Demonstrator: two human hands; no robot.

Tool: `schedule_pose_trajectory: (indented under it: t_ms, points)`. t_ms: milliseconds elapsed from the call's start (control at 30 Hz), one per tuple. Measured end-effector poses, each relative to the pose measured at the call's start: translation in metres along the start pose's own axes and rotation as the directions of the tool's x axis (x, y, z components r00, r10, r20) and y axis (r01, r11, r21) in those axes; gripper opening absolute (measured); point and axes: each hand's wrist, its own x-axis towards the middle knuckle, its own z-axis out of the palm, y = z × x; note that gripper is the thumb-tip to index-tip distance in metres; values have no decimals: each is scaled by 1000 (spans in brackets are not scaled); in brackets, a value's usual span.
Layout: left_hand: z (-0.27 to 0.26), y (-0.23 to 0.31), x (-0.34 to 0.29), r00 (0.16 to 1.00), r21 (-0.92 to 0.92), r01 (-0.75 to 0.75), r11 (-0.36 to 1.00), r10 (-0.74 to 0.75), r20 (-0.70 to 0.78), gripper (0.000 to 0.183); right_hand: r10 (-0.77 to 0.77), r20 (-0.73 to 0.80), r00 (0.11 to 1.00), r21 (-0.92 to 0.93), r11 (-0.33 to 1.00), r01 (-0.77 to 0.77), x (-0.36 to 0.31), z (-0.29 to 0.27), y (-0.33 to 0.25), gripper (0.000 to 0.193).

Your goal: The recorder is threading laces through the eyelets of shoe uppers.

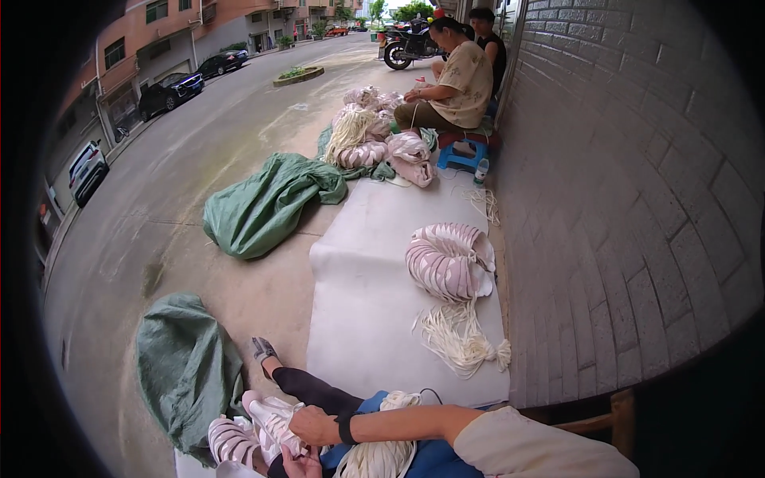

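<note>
A pink-and-white shoe upper (pixel 269 416) lies in front of me at the lower edge. My right hand (pixel 315 427), a black band at its wrist, is curled closed over its near side; what its fingers pinch is hidden. Below it, my left hand (pixel 301 463) grips the edge of the upper, with thumb and fingertips close together. More striped uppers (pixel 231 440) sit just left of it. Across my blue-covered lap rests a thick bundle of cream laces (pixel 377 460).
Nested uppers (pixel 450 259) and loose laces (pixel 460 341) lie on the pale mat (pixel 362 279) beside a brick wall (pixel 606 207). Green sacks (pixel 187 370) are at left. Ahead, a person (pixel 462 80) sits on a blue stool (pixel 462 153) near piled uppers (pixel 365 154).
</note>
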Motion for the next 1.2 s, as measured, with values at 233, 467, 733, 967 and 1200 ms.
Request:
schedule_pose_trajectory:
  t_ms: [233,467,733,967,1200]
  points:
    - [-3,-9,-14,994,-100,32,995,-21,103,40,39,-13,999,96,995,-37,-11,15,1,17]
    - [-13,-20,-10,994,-59,-24,998,31,109,39,133,208,969,504,834,-223,-4,24,16,26]
    - [-1,-29,-30,978,4,71,997,-70,197,44,-80,384,920,576,799,-171,-41,24,-37,30]
    - [-24,-30,-29,993,-134,48,990,-33,115,42,-285,477,831,772,587,-242,-59,-29,-65,38]
    - [-12,-21,-62,950,125,244,962,-263,166,68,-294,448,844,647,759,-79,-83,-6,-74,36]
